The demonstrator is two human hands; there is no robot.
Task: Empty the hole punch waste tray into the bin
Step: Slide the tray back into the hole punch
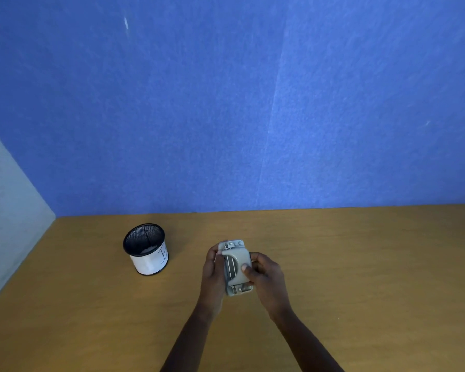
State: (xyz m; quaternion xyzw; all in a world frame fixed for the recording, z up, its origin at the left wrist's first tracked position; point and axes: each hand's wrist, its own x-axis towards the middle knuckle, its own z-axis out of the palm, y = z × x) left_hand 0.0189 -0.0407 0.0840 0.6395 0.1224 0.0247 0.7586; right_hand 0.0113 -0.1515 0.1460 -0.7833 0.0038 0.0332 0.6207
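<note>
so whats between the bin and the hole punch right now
Nothing: in the head view, only bare wooden desk lies between the mesh bin and the hole punch.

Hole punch (236,267): sides covered by left hand (214,272) and right hand (266,277); underside and waste tray out of sight. Forearms: cut off at bottom edge. Bin (146,249): contents indistinct; marking on its white wrap too small to read.

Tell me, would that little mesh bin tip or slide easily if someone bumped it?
Probably yes. The bin looks like thin wire mesh with a paper liner, so likely light. It stands alone on smooth desk, so a nudge might slide it. It seems about as wide as tall, so tipping looks less likely than sliding.
</note>
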